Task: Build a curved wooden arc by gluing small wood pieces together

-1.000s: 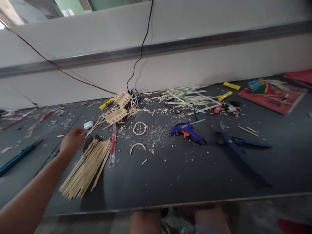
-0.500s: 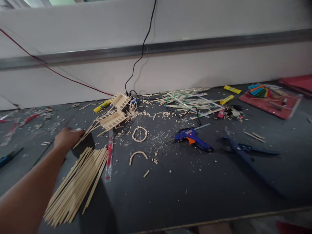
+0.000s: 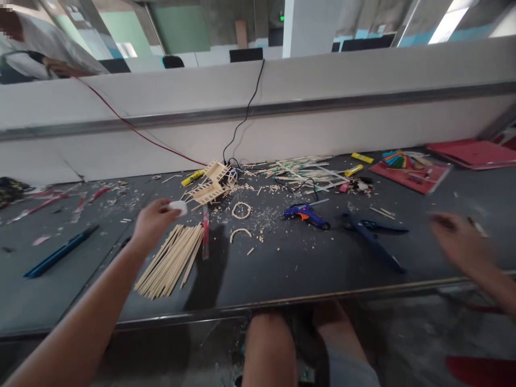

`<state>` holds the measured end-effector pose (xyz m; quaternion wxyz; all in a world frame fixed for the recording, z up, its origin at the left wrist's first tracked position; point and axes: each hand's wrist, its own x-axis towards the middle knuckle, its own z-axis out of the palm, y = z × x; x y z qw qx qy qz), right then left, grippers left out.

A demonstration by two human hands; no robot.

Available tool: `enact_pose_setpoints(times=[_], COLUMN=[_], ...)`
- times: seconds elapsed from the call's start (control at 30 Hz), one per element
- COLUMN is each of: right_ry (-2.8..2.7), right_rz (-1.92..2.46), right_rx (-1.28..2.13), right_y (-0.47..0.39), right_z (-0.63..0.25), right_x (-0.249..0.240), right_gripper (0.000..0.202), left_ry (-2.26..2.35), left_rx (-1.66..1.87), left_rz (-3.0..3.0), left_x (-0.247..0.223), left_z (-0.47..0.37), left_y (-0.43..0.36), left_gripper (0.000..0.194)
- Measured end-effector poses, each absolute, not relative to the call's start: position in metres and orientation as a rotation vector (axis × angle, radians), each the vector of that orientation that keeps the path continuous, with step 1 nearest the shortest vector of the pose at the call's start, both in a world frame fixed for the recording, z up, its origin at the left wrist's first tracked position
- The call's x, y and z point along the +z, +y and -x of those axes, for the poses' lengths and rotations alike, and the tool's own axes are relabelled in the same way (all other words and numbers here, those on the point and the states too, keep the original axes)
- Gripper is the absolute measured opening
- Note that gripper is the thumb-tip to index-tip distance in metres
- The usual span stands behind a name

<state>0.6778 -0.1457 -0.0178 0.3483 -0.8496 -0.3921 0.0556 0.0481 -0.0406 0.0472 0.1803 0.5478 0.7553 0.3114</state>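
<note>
My left hand (image 3: 156, 221) is closed on a small white rounded object (image 3: 178, 207), pinched between thumb and fingers, above a bundle of thin wooden sticks (image 3: 171, 263). Just beyond it stands a small stick-built model (image 3: 209, 191) with ladder-like sides. To the right lie a ring (image 3: 241, 210) and an arc (image 3: 241, 231) made of short wooden pieces. At the right, my right hand (image 3: 457, 239) is over the table, its fingers smeared by motion. A slim pen-like thing (image 3: 478, 227) is close beside it; whether the hand touches it is unclear.
A blue glue gun (image 3: 308, 215) with its lamp lit and dark blue cutters (image 3: 373, 239) lie mid-right. A blue tool (image 3: 60, 252) rests at left. Green-marked sticks (image 3: 302, 172), yellow tubes (image 3: 362, 157) and a red folder (image 3: 473, 154) line the back. A person (image 3: 52, 48) is beyond the partition.
The view has tilted down and widened, showing my legs and the room behind. My left hand has lifted toward the right with the white object. My right hand has come into view.
</note>
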Motion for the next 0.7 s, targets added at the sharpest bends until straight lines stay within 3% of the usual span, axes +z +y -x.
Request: enact_pose_setpoints(times=[0.07,0.2,0.3,0.5,0.6,0.7], right_ry=[-1.174,-1.292,-1.276,-1.276,-1.320,-1.309], right_rz=[1.931,1.515,1.238,1.219,1.230,1.363], right_rx=[0.562,1.339,1.679,1.822,1.805,1.735], right_y=[-0.155,-0.210,-0.252,-0.295,-0.302,-0.297], right_z=[-0.630,-0.525,-0.470,-0.446,-0.451,-0.470], right_x=[-0.014,-0.011,-0.016,-0.022,-0.025,-0.032], right_gripper=[0.024,0.049,0.055,0.025,0.023,0.026], left_ry=[1.859,1.343,1.144,1.117,1.060,1.045], left_rx=[0.907,0.857,0.697,0.658,0.644,0.673], left_rz=[-1.578,-1.382,-1.248,-1.183,-1.135,-1.090], left_x=[0.047,0.034,0.019,-0.007,-0.016,-0.030], left_z=[-0.093,-0.183,-0.228,-0.261,-0.270,-0.278], left_y=[-0.077,-0.164,-0.220,-0.272,-0.280,-0.287], left_gripper=[0.048,0.042,0.042,0.035,0.029,0.038])
